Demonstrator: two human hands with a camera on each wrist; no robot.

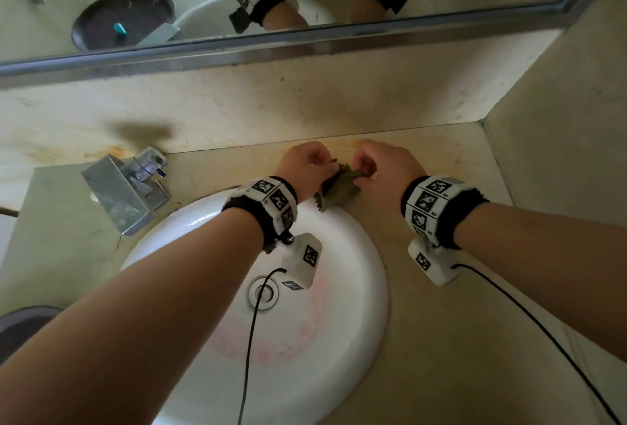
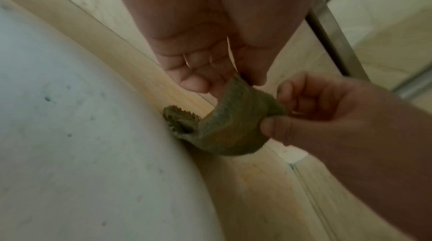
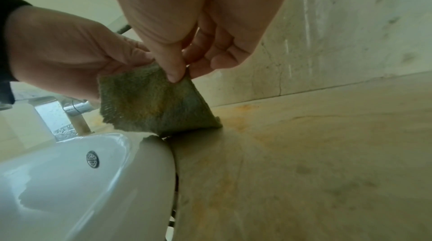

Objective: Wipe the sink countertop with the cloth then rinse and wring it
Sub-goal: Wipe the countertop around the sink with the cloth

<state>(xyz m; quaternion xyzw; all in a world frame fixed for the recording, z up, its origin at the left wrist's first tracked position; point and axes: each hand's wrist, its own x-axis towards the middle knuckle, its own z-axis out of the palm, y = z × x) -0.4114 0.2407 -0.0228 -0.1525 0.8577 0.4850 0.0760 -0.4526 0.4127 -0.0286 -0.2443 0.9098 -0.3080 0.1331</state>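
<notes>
While it hangs mid-frame, just above the sink (image 1: pixel 356 241) rim, the cloth (image 1: pixel 336 189) is pinched by the left hand (image 1: pixel 305 167) and right hand (image 1: pixel 383 167), its low edge touching the tabletop (image 1: pixel 441 160).

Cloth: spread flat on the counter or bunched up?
Neither: the cloth hangs stretched between both hands, left hand and right hand each pinching an upper corner, its lower edge touching the countertop beside the sink.
</notes>
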